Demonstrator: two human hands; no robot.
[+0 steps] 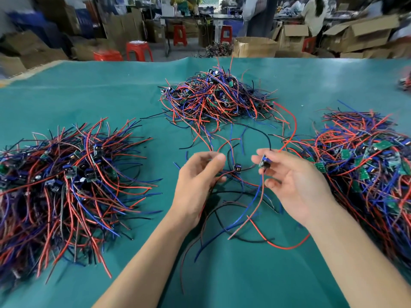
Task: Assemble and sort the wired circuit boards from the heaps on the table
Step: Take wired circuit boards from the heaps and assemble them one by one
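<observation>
Head view: my right hand (289, 181) pinches a small wired circuit board (264, 162) between thumb and forefinger, the remaining fingers loosely curled beneath it; red, blue and black leads trail from the board down toward the near table edge. My left hand (198, 176) is curled around a bundle of loose wires (222, 174), thumb and fingers closed on the strands; the hand is motion-blurred, so the exact finger placement cannot be told. Between my two hands, a second small board (237, 168) sits just above the green table mat (222, 274), its leads running toward my left hand; whether it rests on the mat or hangs from the wires I cannot tell. Three heaps of wired boards lie on the mat: the left heap (66, 181), with dark boards amid red, blue and black wires; the far heap (218, 96), beyond my hands at centre; and the right heap (367, 165), just beside my right hand, where green board faces show. Beyond the table's far edge stand red plastic stools (139, 50) and open cardboard boxes (355, 34), all blurred.
</observation>
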